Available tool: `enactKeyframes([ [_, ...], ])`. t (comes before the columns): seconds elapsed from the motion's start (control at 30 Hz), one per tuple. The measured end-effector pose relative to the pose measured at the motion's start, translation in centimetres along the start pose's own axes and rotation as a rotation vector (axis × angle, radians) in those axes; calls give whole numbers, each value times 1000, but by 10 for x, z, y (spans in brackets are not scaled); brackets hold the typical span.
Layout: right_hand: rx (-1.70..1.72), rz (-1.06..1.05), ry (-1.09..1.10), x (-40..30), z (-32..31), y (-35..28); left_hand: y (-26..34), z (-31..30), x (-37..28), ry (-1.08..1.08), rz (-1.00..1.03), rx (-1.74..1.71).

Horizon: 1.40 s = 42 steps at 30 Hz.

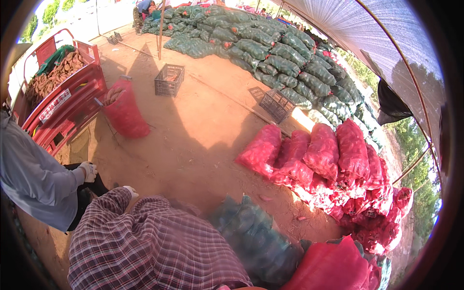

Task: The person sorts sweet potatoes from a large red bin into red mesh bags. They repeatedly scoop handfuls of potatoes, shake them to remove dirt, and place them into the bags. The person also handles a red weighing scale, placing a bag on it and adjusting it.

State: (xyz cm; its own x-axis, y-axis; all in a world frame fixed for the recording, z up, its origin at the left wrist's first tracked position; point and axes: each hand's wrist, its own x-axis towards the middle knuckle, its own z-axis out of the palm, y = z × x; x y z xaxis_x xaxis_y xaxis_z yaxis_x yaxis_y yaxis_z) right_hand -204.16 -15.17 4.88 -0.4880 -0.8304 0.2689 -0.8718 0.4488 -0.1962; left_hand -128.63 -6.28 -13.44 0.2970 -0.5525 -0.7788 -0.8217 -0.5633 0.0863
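Observation:
A plaid shirt fills the lower left, and a pale-gloved hand shows at its sleeve end; this appears to be my left hand (132,192), mostly hidden by the cuff. Its fingers and anything in them cannot be made out. My right hand is not in view for certain; a sliver of skin at the bottom edge cannot be identified. Beside the shirt lies a blurred green mesh sack (257,239). A filled red mesh sack (330,268) stands at the lower right, close to the green one.
A co-worker in a blue-grey shirt (36,174) stands left, gloved hands together. Sweet potatoes (65,72) fill a red cart (72,105) near an open red sack (127,112). Black crates (169,81) (277,105), piled red sacks (322,152) and stacked green sacks (286,54) lie beyond.

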Motion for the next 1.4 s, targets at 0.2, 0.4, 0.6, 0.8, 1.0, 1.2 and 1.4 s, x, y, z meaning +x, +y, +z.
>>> enactKeyframes([
  [0.2, -46, 129, 72, -9, -15, 50, 6, -8, 3, -12, 29, 111],
  [0.4, -151, 330, 188, -21, -44, 123, 3, 8, -3, -47, -2, 3],
  [0.6, -364, 735, 429, -50, -108, 233, 9, 21, 24, -22, 69, 98],
  [0.8, -524, 1276, 536, -97, -120, 349, -16, 14, 26, 6, 45, 99],
  [1.0, -392, 1163, 771, -115, -119, 455, 14, 19, 29, 4, 99, 51],
  [1.2, -361, 996, 737, -117, -114, 467, 10, 23, 39, -51, 108, 194],
  [1.4, -293, 1122, 243, -119, -154, 399, 7, -11, 23, -92, 156, 200],
])
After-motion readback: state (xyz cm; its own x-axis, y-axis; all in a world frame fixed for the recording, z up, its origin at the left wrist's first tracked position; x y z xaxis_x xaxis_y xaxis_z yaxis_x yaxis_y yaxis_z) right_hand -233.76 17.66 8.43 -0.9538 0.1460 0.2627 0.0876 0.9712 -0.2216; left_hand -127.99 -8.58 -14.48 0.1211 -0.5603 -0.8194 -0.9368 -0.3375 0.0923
